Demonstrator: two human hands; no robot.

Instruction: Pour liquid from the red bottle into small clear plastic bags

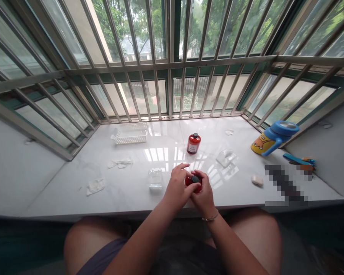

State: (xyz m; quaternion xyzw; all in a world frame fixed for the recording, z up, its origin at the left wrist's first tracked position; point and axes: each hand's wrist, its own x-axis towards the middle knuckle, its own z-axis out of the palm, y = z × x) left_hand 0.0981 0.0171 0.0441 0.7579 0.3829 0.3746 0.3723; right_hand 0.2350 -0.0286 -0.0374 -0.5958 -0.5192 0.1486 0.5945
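Both hands close around a small red bottle with a black cap (195, 179), just over the near part of the white counter. My left hand (178, 185) grips it from the left, its thumb across the near side and its index finger reaching past the far side. From the right, my right hand (204, 193) wraps it, fingers curled over. Most of the bottle's body is hidden by the fingers. Straight ahead stands a second red bottle (193, 145) with a black cap and a pale label, untouched. A clear plastic box (155, 178) sits to the left of my hands.
At the back left is a white plastic basket (131, 134). Crumpled tissues (95, 186) lie at left, and clear plastic wrapping (226, 157) at right. A blue and yellow cup (273, 138), a blue strap (296, 159) and a pale lump (257, 180) are further right. Metal bars (172, 67) enclose the counter.
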